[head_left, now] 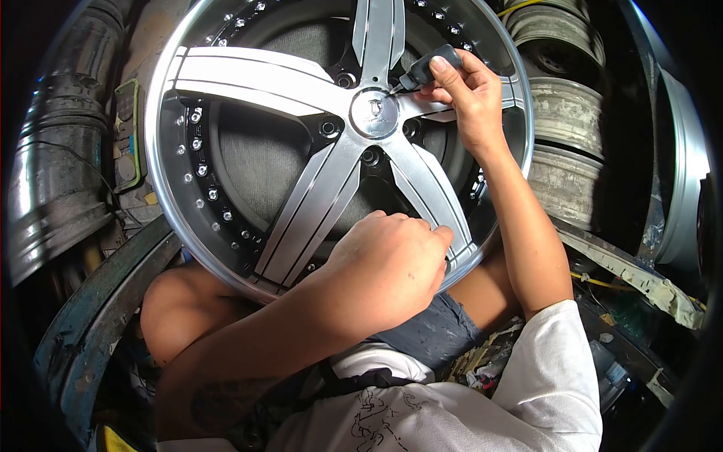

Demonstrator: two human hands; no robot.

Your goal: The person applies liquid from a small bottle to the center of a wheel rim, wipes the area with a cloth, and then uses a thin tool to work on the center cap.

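Observation:
A large alloy wheel (290, 203) with silver spokes and a polished rim stands in front of me, over my legs. At its hub is a round silver centre cap (370, 120) with an emblem. My right hand (465, 90) grips a small black dropper bottle (431, 68), tilted so that its thin nozzle points down at the cap's upper right edge. Closer to me, my left hand (392, 267) is closed in a fist over the lower right spoke (433, 196). Its fingers face away, and I cannot tell what they hold.
Stacked dusty wheels (565, 113) stand at the right, with another silver rim (685, 166) beyond them. Shiny metal barrels (64, 143) line the left side. A worn blue metal beam (105, 294) runs by my left knee. Rivets (202, 171) ring the wheel's inner lip.

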